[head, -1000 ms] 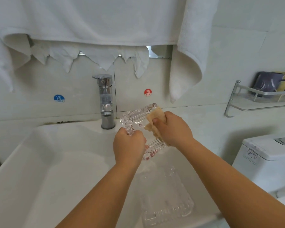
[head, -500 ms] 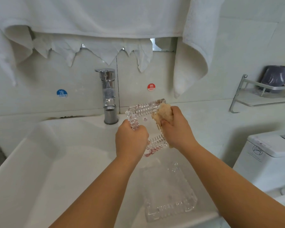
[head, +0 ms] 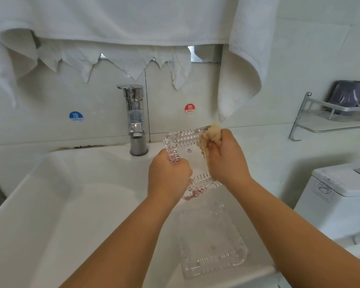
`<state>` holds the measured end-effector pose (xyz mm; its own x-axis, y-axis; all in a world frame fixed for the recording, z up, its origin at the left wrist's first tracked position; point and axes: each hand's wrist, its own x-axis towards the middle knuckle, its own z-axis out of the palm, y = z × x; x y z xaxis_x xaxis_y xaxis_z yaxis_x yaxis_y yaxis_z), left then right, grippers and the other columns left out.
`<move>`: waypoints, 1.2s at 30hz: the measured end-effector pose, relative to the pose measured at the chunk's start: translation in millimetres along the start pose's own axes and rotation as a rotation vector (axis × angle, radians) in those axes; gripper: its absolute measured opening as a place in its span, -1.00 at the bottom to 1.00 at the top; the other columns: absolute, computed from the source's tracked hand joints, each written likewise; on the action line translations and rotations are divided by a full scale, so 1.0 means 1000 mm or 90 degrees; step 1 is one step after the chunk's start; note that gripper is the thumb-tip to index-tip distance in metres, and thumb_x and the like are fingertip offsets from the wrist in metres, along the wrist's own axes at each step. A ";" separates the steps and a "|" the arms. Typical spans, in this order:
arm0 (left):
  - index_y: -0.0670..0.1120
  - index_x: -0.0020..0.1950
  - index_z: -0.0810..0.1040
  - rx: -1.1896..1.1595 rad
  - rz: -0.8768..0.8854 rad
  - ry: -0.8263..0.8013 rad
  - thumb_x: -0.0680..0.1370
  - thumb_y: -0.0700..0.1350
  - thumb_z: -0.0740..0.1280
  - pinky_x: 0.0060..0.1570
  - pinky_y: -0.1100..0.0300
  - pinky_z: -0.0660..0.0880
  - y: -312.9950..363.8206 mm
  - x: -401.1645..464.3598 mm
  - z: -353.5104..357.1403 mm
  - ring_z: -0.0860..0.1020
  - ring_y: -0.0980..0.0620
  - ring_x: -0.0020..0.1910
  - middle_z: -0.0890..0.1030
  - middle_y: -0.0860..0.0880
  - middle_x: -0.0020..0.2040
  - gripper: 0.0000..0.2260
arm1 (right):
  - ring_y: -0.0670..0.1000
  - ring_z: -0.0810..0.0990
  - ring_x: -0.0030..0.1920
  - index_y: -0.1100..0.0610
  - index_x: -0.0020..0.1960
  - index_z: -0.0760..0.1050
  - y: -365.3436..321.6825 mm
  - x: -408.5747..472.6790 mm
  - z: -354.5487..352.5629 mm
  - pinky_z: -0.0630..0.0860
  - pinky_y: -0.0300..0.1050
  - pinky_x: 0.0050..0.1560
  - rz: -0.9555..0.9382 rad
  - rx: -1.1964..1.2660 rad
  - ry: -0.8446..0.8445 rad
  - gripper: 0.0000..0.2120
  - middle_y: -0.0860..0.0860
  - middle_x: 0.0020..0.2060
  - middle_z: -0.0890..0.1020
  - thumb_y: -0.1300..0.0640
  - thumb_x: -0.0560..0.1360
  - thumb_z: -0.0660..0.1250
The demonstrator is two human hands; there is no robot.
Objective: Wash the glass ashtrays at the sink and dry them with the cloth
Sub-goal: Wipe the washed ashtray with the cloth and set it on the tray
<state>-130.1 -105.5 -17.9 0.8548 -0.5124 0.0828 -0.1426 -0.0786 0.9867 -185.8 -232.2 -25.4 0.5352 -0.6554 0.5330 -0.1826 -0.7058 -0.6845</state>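
A square, ribbed glass ashtray (head: pixel 186 142) is held tilted over the white sink (head: pixel 75 204), just right of the faucet. My left hand (head: pixel 167 176) grips its left edge. My right hand (head: pixel 227 161) clutches a beige cloth (head: pixel 211 135) and presses it against the ashtray's right rim. A second clear glass ashtray (head: pixel 212 242) lies flat in the sink basin at the lower right, below my hands.
A chrome faucet (head: pixel 135 119) stands at the sink's back with no water running. White towels (head: pixel 116 21) hang overhead. A metal wall shelf (head: pixel 328 121) with cups is at right, above a white toilet tank (head: pixel 341 196).
My right hand has slid the cloth up along the ashtray's right rim toward its top corner. My left hand keeps its grip. The view has tipped slightly.
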 end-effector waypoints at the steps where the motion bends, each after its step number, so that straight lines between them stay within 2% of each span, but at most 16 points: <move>1: -0.11 -0.21 0.43 -0.007 -0.008 -0.006 0.49 -0.29 0.19 -0.25 0.00 0.62 0.000 0.001 -0.001 0.61 -0.08 -0.35 0.64 -0.20 -0.22 -0.87 | -0.15 0.47 -0.28 0.05 -0.17 0.36 -0.001 0.001 -0.001 0.35 -0.20 -0.27 -0.016 0.032 -0.006 -0.84 -0.17 -0.28 0.48 0.26 0.52 0.13; 4: -0.13 -0.18 0.42 0.005 -0.017 -0.033 0.50 -0.29 0.18 -0.19 -0.02 0.60 0.000 0.003 -0.001 0.60 -0.05 -0.37 0.64 -0.18 -0.22 -0.89 | -0.17 0.52 -0.24 -0.03 -0.19 0.34 -0.006 -0.001 -0.009 0.43 -0.31 -0.23 0.009 0.118 -0.014 -0.73 -0.14 -0.21 0.53 0.33 0.51 0.18; 6: -0.14 -0.17 0.42 0.019 -0.015 -0.051 0.50 -0.29 0.18 -0.19 -0.06 0.60 0.001 0.003 -0.001 0.62 -0.08 -0.33 0.64 -0.19 -0.22 -0.90 | -0.14 0.58 -0.18 -0.02 -0.11 0.39 -0.005 -0.003 -0.011 0.52 -0.20 -0.13 0.048 0.141 -0.005 -0.86 -0.08 -0.16 0.59 0.20 0.55 0.25; 7: -0.14 -0.17 0.43 0.023 -0.009 -0.057 0.50 -0.29 0.18 -0.18 -0.08 0.60 0.001 0.003 -0.001 0.62 -0.09 -0.31 0.64 -0.20 -0.22 -0.90 | -0.06 0.60 -0.16 0.03 -0.06 0.41 -0.004 -0.002 -0.012 0.54 -0.07 -0.10 0.075 0.107 0.010 -0.95 -0.05 -0.16 0.60 0.08 0.56 0.26; 8: -0.14 -0.17 0.43 0.027 -0.001 -0.059 0.50 -0.29 0.18 -0.19 -0.06 0.60 0.002 0.002 -0.001 0.63 -0.10 -0.30 0.65 -0.19 -0.22 -0.90 | 0.01 0.59 -0.16 0.08 -0.05 0.41 -0.003 -0.001 -0.012 0.52 0.00 -0.12 0.094 0.041 0.018 -0.84 -0.03 -0.19 0.59 -0.01 0.57 0.25; 11: -0.08 -0.20 0.43 0.052 0.029 -0.037 0.50 -0.28 0.19 -0.26 0.03 0.55 0.002 0.003 -0.004 0.61 -0.14 -0.29 0.64 -0.16 -0.25 -0.87 | 0.06 0.48 -0.20 0.14 -0.08 0.37 -0.005 -0.002 -0.011 0.35 -0.06 -0.21 0.094 -0.189 0.010 -0.68 -0.04 -0.27 0.50 -0.12 0.60 0.13; 14: -0.08 -0.20 0.45 0.069 0.046 -0.004 0.48 -0.25 0.19 -0.14 -0.17 0.61 0.000 0.004 -0.005 0.63 -0.25 -0.18 0.63 -0.19 -0.23 -0.88 | 0.04 0.48 -0.23 0.15 -0.03 0.41 -0.007 -0.005 -0.009 0.36 -0.07 -0.23 0.072 -0.196 0.013 -0.72 -0.01 -0.23 0.53 -0.04 0.63 0.07; 17: -0.12 -0.19 0.44 0.059 0.014 -0.017 0.49 -0.27 0.18 -0.13 -0.22 0.60 -0.002 0.004 -0.004 0.62 -0.20 -0.27 0.65 -0.17 -0.27 -0.89 | -0.01 0.57 -0.26 0.08 -0.05 0.42 -0.006 -0.007 -0.005 0.51 -0.02 -0.21 0.059 0.010 -0.020 -0.85 -0.09 -0.25 0.56 0.16 0.59 0.08; 19: -0.17 -0.14 0.43 0.036 -0.016 -0.038 0.50 -0.29 0.17 -0.18 -0.13 0.61 -0.002 0.006 -0.005 0.60 -0.09 -0.34 0.65 -0.19 -0.25 -0.92 | 0.01 0.60 -0.17 0.02 -0.07 0.41 -0.005 -0.006 -0.004 0.56 0.03 -0.12 0.032 0.067 -0.035 -0.83 -0.08 -0.18 0.58 0.24 0.52 0.09; 22: -0.20 -0.11 0.42 0.033 -0.026 -0.062 0.50 -0.31 0.16 -0.44 0.17 0.49 -0.001 0.009 -0.009 0.58 -0.01 -0.45 0.65 -0.20 -0.25 -0.92 | -0.04 0.57 -0.07 -0.01 -0.01 0.38 -0.006 -0.005 -0.008 0.51 -0.11 -0.08 0.030 0.063 -0.040 -0.80 -0.05 -0.07 0.58 0.28 0.52 0.16; 25: -0.15 -0.16 0.42 0.049 -0.017 -0.079 0.50 -0.32 0.16 -0.47 0.23 0.41 0.002 0.007 -0.009 0.54 0.00 -0.49 0.65 -0.16 -0.29 -0.89 | -0.06 0.60 -0.14 0.04 0.02 0.41 -0.004 -0.004 -0.011 0.52 -0.17 -0.16 0.081 0.084 -0.024 -0.92 -0.06 -0.14 0.60 0.18 0.55 0.23; 26: -0.13 -0.18 0.42 0.055 -0.008 -0.079 0.50 -0.31 0.16 -0.45 0.21 0.41 0.002 0.007 -0.009 0.54 -0.01 -0.47 0.65 -0.17 -0.28 -0.88 | -0.05 0.60 -0.18 0.08 -0.01 0.43 -0.005 -0.004 -0.012 0.52 -0.16 -0.19 0.110 0.075 -0.016 -0.95 -0.05 -0.19 0.61 0.11 0.56 0.24; 29: -0.09 -0.23 0.42 0.080 0.028 -0.039 0.49 -0.27 0.17 -0.32 0.04 0.53 0.000 0.008 -0.007 0.61 -0.15 -0.33 0.65 -0.16 -0.27 -0.86 | 0.06 0.54 -0.18 0.17 -0.08 0.44 -0.008 -0.004 -0.011 0.44 -0.04 -0.18 0.123 -0.109 -0.016 -0.69 -0.01 -0.26 0.55 -0.09 0.59 0.17; 32: -0.08 -0.22 0.45 0.118 0.062 0.013 0.48 -0.21 0.19 -0.17 -0.18 0.59 -0.003 0.009 -0.009 0.62 -0.25 -0.22 0.64 -0.17 -0.24 -0.89 | 0.07 0.49 -0.18 0.13 -0.11 0.40 -0.012 -0.008 -0.006 0.36 -0.07 -0.19 0.126 -0.185 -0.009 -0.66 -0.02 -0.27 0.49 -0.12 0.61 0.11; 34: -0.13 -0.18 0.46 0.128 0.072 0.036 0.46 -0.18 0.19 -0.20 -0.23 0.57 -0.002 0.006 -0.009 0.61 -0.27 -0.21 0.64 -0.19 -0.21 -0.92 | 0.04 0.54 -0.16 0.12 -0.08 0.42 -0.015 -0.011 -0.005 0.44 -0.08 -0.17 0.163 -0.043 -0.049 -0.75 -0.01 -0.19 0.57 -0.02 0.61 0.12; 36: -0.21 -0.11 0.46 0.105 0.062 0.065 0.39 -0.11 0.17 -0.21 -0.26 0.56 0.001 0.004 -0.009 0.61 -0.29 -0.21 0.63 -0.24 -0.18 -0.81 | 0.03 0.59 -0.20 0.12 -0.11 0.45 -0.022 -0.015 -0.006 0.50 -0.07 -0.20 0.196 0.181 -0.140 -0.84 0.06 -0.16 0.64 0.19 0.58 0.13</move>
<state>-122.1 -99.8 -15.5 0.8777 -0.4359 0.1991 -0.3000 -0.1758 0.9376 -194.5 -208.8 -15.2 0.6590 -0.7284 0.1876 -0.1431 -0.3663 -0.9194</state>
